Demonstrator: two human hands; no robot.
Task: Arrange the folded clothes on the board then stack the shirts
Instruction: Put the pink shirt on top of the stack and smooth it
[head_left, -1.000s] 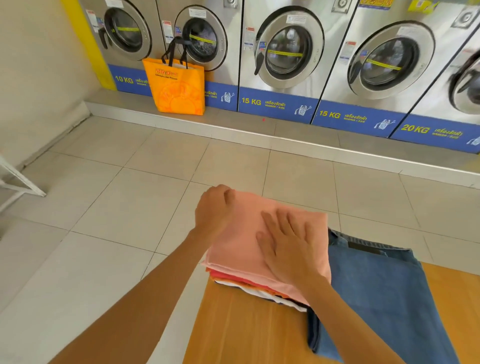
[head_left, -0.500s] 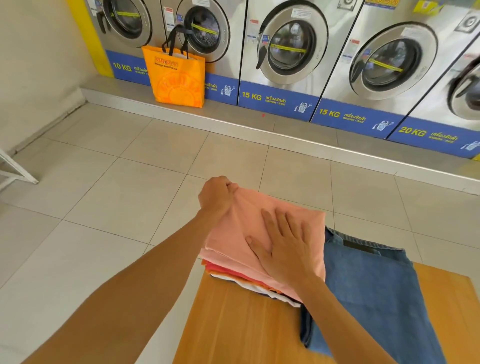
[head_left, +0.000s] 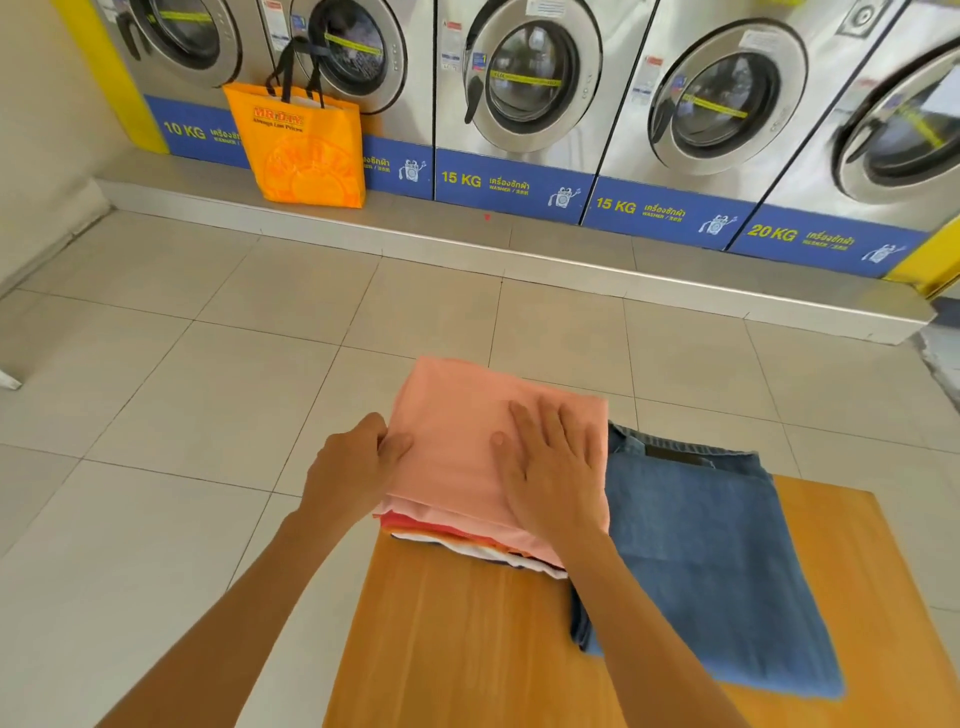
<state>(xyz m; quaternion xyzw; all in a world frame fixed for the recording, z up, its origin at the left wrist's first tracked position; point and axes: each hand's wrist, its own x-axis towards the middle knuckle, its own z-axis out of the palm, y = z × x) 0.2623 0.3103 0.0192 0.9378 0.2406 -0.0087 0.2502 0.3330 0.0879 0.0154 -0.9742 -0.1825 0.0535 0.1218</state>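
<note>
A stack of folded shirts sits at the far left corner of the wooden board (head_left: 467, 639), topped by a salmon-pink shirt (head_left: 457, 415); red, orange and white shirt edges (head_left: 467, 543) show beneath it. My left hand (head_left: 353, 467) presses against the stack's left edge, thumb on the pink shirt. My right hand (head_left: 556, 462) lies flat on top of the pink shirt, fingers spread. Folded blue jeans (head_left: 701, 561) lie on the board right beside the stack, touching it.
A tiled floor (head_left: 208, 405) surrounds the board. A row of washing machines (head_left: 530, 88) stands on a raised step at the back. An orange shopping bag (head_left: 306, 150) leans against one machine at the back left.
My left hand slid from the stack's far left corner toward me along the left edge. My right hand stayed flat on the pink shirt. The view tilted up slightly.
</note>
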